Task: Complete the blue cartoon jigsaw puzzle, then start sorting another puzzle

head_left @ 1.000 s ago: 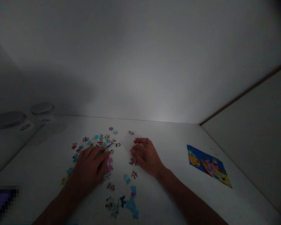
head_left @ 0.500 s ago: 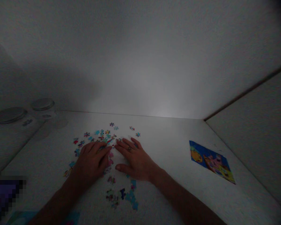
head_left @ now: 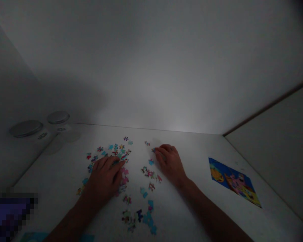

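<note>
Loose jigsaw puzzle pieces [head_left: 116, 148] lie in a spread pile on the white table. My left hand [head_left: 106, 176] rests palm down over the near part of this pile, thumb and index finger apart, hiding some pieces. To the right, my right hand [head_left: 170, 164] has its thumb and fingertips together on a small puzzle piece [head_left: 153, 150] at the table surface. Between the hands is a row of pink and white pieces [head_left: 150, 173]. Closer to me, light-blue pieces [head_left: 148, 220] lie touching one another, beside a dark-blue piece [head_left: 139, 215].
A colourful cartoon picture sheet [head_left: 234, 181] lies at the right. Two clear jars with silver lids [head_left: 26, 128] stand at the left. A pixelated purple panel [head_left: 10, 215] covers the lower left corner, near a blue sheet [head_left: 32, 236]. A pale wall [head_left: 151, 84] rises behind the table.
My right hand has moved right from beside the left and gone from spread flat to pinching a piece. Pieces it covered now show. My left hand stays over the pile.
</note>
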The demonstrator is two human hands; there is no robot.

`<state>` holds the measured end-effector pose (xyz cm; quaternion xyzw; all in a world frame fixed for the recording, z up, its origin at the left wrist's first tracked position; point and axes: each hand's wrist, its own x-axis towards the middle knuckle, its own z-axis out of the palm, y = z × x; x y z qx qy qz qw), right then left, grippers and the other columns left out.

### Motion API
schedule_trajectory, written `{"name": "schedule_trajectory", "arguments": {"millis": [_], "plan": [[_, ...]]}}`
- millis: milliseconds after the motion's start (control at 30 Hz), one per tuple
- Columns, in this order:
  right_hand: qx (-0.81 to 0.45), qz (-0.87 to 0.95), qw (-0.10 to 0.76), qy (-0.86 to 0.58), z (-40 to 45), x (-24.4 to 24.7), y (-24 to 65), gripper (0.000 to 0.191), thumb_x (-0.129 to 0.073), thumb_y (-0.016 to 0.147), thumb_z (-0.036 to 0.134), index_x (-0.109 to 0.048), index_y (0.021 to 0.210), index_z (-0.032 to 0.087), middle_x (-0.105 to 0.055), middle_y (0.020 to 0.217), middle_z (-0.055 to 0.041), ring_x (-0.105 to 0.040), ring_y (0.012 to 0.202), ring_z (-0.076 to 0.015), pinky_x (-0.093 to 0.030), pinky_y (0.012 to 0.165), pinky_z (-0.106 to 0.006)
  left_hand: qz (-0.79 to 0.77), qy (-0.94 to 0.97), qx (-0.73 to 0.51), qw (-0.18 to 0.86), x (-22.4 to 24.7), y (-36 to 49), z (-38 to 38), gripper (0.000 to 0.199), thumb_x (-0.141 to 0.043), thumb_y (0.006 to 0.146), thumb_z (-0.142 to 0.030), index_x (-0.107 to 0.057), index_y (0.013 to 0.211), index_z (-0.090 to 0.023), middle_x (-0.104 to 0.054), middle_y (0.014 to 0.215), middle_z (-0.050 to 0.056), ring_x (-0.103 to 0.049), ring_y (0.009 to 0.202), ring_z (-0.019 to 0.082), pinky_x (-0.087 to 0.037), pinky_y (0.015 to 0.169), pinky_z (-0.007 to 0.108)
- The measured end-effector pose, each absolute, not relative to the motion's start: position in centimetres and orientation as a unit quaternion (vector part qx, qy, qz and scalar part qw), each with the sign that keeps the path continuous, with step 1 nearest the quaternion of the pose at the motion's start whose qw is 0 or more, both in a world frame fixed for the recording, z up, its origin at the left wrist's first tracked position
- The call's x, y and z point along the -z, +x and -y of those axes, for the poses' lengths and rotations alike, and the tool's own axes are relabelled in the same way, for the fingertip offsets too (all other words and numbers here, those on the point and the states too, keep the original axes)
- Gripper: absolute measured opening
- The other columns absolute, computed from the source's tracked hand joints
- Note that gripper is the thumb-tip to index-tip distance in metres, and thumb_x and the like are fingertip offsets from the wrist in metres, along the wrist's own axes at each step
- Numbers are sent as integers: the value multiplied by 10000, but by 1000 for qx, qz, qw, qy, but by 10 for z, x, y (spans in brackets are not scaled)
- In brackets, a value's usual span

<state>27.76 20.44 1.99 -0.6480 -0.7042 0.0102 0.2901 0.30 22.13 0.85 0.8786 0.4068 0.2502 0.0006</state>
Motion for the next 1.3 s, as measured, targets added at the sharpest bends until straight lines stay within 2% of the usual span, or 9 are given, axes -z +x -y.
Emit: {"name": "schedule_trajectory", "arguments": {"millis": [200, 400, 533, 633, 733, 833, 933, 1067, 1300], "plan": [[-67, 803, 195, -559, -193, -28, 248, 350, -473, 937, 386, -587, 1259, 311, -566, 1197, -94, -476, 1139, -261, -389, 947, -475, -403, 880, -249, 27, -12, 5, -220, 311, -423, 897, -218, -641, 1118, -214, -612, 1107, 84, -504, 1031, 262, -433, 887, 482], [-21, 734, 237, -637, -205, -15, 265, 408, -366, 970, 370, -526, 1317, 227, -553, 1228, -121, -469, 1162, -259, -367, 990, -470, -405, 876, -259, 45, -14, 6, -219, 312, -422, 888, -204, -654, 1096, -202, -610, 1103, 95, -499, 1042, 271, -422, 906, 492], [-14, 733, 191, -653, -213, -6, 275, 461, -396, 945, 438, -468, 1368, 269, -491, 1327, -126, -443, 1213, -289, -387, 959, -496, -408, 873, -263, 50, -15, 7, -218, 315, -421, 891, -225, -656, 1100, -219, -611, 1109, 83, -500, 1053, 258, -420, 926, 477], [-19, 727, 196, -658, -214, -6, 275, 413, -440, 921, 460, -547, 1287, 303, -497, 1324, -117, -450, 1214, -298, -393, 948, -508, -407, 875, -259, 51, -16, 7, -218, 317, -417, 896, -230, -655, 1106, -229, -612, 1119, 76, -502, 1058, 252, -421, 928, 474], [-48, 697, 269, -663, -215, -8, 277, 306, -453, 915, 403, -666, 1034, 218, -591, 1176, -122, -526, 1120, -261, -417, 946, -452, -407, 874, -260, 48, -17, 5, -218, 314, -417, 894, -226, -661, 1093, -223, -619, 1110, 81, -511, 1045, 255, -428, 916, 479], [-69, 673, 311, -667, -214, -9, 282, 235, -467, 885, 309, -666, 877, 184, -638, 1079, -118, -568, 1028, -248, -425, 940, -435, -413, 871, -261, 46, -17, 3, -219, 318, -416, 886, -208, -661, 1089, -211, -626, 1085, 84, -522, 1029, 254, -432, 910, 478], [-97, 669, 336, -657, -212, -7, 287, 222, -464, 805, 194, -663, 904, 202, -648, 1079, -84, -570, 1034, -237, -406, 968, -432, -413, 870, -265, 46, -15, 1, -219, 323, -409, 885, -200, -665, 1081, -215, -631, 1063, 76, -536, 1014, 244, -440, 900, 456], [-115, 606, 398, -679, -210, -4, 292, 302, -410, 762, 152, -634, 958, 198, -642, 1016, -72, -585, 968, -215, -468, 887, -392, -399, 872, -283, 24, -11, 0, -221, 312, -411, 897, -229, -666, 1075, -229, -641, 1050, 68, -555, 985, 237, -445, 889, 444], [-26, 697, 274, -662, -213, -2, 288, 268, -522, 871, 285, -653, 1104, 255, -618, 1085, -95, -558, 1014, -252, -430, 896, -459, -372, 878, -302, 3, -6, -3, -225, 278, -445, 898, -233, -647, 1089, -234, -647, 1044, 61, -573, 961, 239, -441, 865, 421]]}}
